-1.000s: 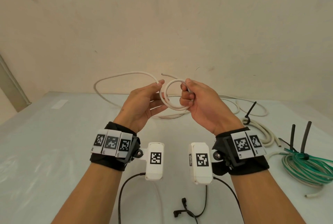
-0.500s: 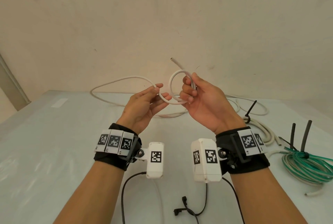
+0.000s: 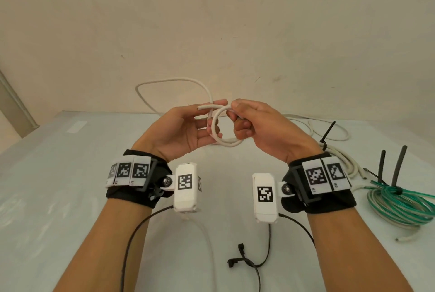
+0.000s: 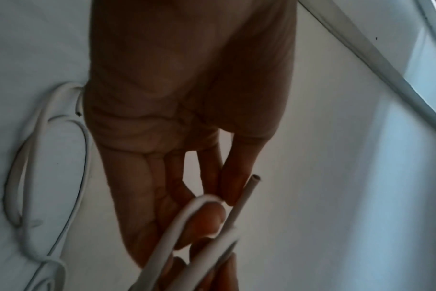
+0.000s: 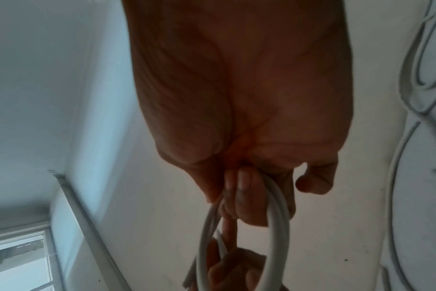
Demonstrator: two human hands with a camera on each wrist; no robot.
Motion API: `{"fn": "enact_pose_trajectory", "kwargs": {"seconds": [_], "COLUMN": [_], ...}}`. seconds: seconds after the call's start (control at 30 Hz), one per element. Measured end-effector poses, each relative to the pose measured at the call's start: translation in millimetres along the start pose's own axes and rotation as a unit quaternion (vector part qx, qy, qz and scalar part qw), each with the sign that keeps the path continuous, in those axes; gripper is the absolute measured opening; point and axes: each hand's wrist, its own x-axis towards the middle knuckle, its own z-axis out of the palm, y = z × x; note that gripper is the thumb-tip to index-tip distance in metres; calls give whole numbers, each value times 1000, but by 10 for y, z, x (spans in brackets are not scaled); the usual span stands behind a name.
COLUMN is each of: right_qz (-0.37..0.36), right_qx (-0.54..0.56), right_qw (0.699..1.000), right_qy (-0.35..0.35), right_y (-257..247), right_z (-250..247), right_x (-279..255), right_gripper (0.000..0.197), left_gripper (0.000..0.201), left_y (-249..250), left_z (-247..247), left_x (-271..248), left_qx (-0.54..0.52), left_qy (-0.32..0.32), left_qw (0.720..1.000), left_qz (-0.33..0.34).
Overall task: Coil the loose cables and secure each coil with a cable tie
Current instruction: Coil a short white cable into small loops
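Coiling step: right hand (image 3: 261,129) gripped the first loop of white cable (image 3: 220,130) at frame centre | left hand (image 3: 186,130) loosely pinched its free end | next: wrap another turn, judged.

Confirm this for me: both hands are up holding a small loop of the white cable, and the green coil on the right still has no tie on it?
Not quite. The green coil already has a black cable tie cinched round it, as the head view shows. The rest stands: the left hand and right hand hold a small loop of the white cable.
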Motion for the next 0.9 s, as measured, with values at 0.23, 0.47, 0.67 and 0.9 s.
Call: {"fn": "enact_pose_trajectory", "kwargs": {"seconds": [0.23, 0.47, 0.67, 0.9], "right_qz": [2, 3, -38, -60], "right_qx": [-167, -283, -231, -234], "right_qw": [986, 958, 969, 966], "right_qy": [-2, 52, 77, 92], "right_y": [89, 173, 108, 37], "right_z": [-84, -7, 23, -78], "right_x": [3, 72, 67, 2], "right_gripper": [35, 34, 32, 32], "left_gripper": [25, 37, 33, 26], "left_y": [25, -77, -25, -104], "left_z": [68, 225, 80, 129], "left_x": [-20, 86, 52, 127], "left_qx": [185, 396, 202, 51], "left_qy": [68, 120, 102, 106], "left_qw": [979, 910, 974, 989], "left_qz": [-50, 8, 23, 85]}}
